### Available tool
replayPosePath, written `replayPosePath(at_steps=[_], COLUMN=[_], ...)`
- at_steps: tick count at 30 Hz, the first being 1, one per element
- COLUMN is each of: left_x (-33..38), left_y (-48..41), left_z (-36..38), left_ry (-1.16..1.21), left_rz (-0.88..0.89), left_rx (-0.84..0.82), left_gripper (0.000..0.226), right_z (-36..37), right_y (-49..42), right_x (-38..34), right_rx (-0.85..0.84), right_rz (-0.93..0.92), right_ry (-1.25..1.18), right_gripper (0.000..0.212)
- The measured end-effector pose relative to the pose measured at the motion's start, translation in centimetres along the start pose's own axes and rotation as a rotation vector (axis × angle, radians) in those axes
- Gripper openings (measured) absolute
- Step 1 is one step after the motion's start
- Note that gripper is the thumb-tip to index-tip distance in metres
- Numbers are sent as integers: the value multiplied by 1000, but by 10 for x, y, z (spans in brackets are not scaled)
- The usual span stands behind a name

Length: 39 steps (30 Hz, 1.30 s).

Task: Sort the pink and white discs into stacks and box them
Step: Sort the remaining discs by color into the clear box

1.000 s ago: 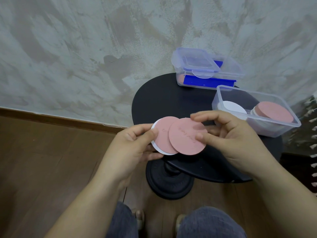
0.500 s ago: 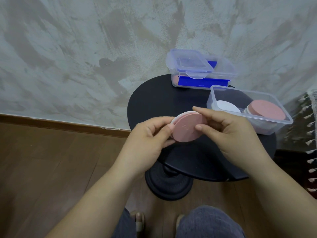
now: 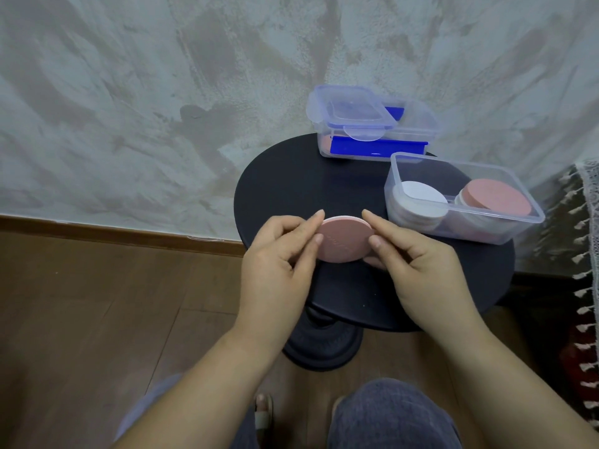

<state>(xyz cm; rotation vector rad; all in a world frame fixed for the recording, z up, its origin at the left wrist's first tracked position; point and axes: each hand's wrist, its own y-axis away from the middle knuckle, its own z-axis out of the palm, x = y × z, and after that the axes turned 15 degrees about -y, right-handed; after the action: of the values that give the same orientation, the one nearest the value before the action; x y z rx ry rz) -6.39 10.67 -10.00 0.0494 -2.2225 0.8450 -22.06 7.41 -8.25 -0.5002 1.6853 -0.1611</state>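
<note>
The left hand [image 3: 278, 254] pinched the left edge of a small pink disc stack [image 3: 345, 243], thumb pressed on the top face and forefinger curled over the far rim; the right hand [image 3: 418, 264] pinched the opposite edge the same way, thumb on top, forefinger arched over the rim, the other fingers tucked beneath; both hands were thus clamped on the stack, which lay nearly level between them over the near part of the round black table [image 3: 291, 186]; whether it touched the tabletop could not be told, nor how many discs it held.

Beyond the right hand an open clear box [image 3: 466, 234] stood on the table's right side; inside it a white stack [image 3: 421, 196] sat at the left end and a pink-topped stack [image 3: 496, 197] at the right end, just beside each other; behind that box, close to the grey wall [image 3: 162, 92], stood a second clear box [image 3: 418, 124] with a blue-edged lid [image 3: 356, 115] lying over its left part and a blue slab [image 3: 372, 149] inside.

Below, the table's pedestal base [image 3: 324, 348] rested on the wooden floor [image 3: 97, 319]; a fringed cloth [image 3: 583, 228] hung at the far right; the person's knees [image 3: 389, 413] in grey trousers filled the bottom edge.
</note>
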Motion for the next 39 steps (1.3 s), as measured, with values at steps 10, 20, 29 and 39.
replayPosePath(at_steps=[10,20,29,39], left_x=[-4,16,49,33], left_y=[11,-28,-87,-79], left_z=[3,-5,39,73], left_ry=[110,137,-32,-165], left_rz=[24,-15,198,486], left_rx=[130,-98,-310,-198], left_gripper=[25,30,20,17], right_z=[2,-20,-137,-124], right_y=[9,-15,-103,-144], right_x=[-1,-30,-75,-38], right_rx=[125,87,68,-225], right_rz=[-63,79,363,578], right_ry=[-12,-49,-9,255], right_gripper=[30,29,17,18])
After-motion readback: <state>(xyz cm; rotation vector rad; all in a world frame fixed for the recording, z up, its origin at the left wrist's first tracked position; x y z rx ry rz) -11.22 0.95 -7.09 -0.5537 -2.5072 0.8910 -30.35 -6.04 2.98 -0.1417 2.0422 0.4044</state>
